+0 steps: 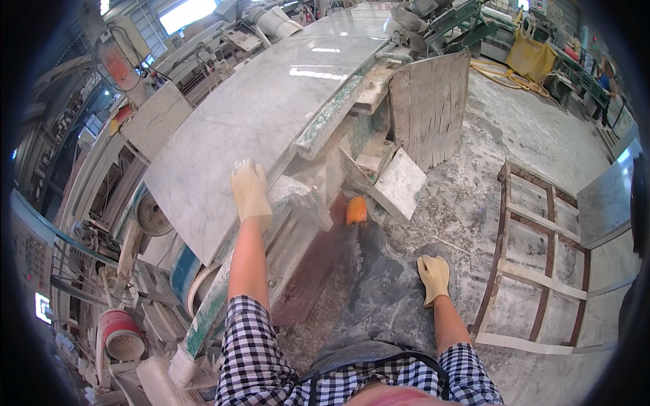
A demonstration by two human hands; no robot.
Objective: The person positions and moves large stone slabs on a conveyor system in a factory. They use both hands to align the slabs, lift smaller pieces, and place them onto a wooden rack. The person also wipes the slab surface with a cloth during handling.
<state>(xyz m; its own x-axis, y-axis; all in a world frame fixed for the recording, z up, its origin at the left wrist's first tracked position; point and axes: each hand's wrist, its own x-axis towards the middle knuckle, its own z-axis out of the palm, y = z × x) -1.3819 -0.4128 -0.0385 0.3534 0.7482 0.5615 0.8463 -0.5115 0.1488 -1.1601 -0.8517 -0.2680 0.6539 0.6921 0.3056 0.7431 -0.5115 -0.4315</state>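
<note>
A large grey-white polished marble slab (271, 101) stretches away from me on a machine bed. My left hand (249, 189), in a cream rubber glove, lies on the slab near its right edge, fingers flat on the surface and holding nothing. Specks of wet glint at its fingertips. In a matching glove, my right hand (433, 277) hangs beside my dark, dusty apron (379, 298) at thigh height. Its fingers look curled in, with no object showing in them. The orange toe of a boot (356, 210) shows below the machine's side.
A worn wooden board (430, 108) and a pale stone block (399, 184) stick out right of the slab. A slatted metal frame (542, 271) stands on the right floor. A red bucket (123, 335) sits lower left. A yellow hose (511, 78) and another person (604, 88) are farther back.
</note>
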